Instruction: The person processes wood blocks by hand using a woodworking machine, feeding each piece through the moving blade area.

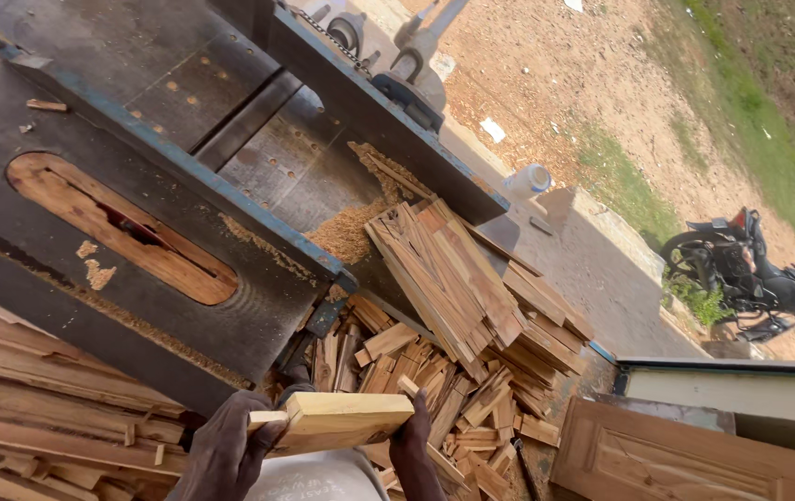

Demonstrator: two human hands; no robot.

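Note:
A short pale wooden block [342, 419] is held level at the bottom of the view, in front of the dark metal saw table [63, 111]. My left hand [221, 450] grips the block's left end. My right hand [411, 450] grips its right end. Behind the block lies a heap of wooden offcuts [453, 371], and a stack of thin slats [448, 274] leans on the machine's lower shelf. The table's top has a long wooden insert [119, 227] with a slot.
Long wooden strips [35, 408] are piled at the lower left. Sawdust [346, 232] sits on the shelf. A panelled wooden door [685, 459] lies at the lower right. A motorcycle [755, 278] stands on the ground outside, near a plastic bottle [529, 179].

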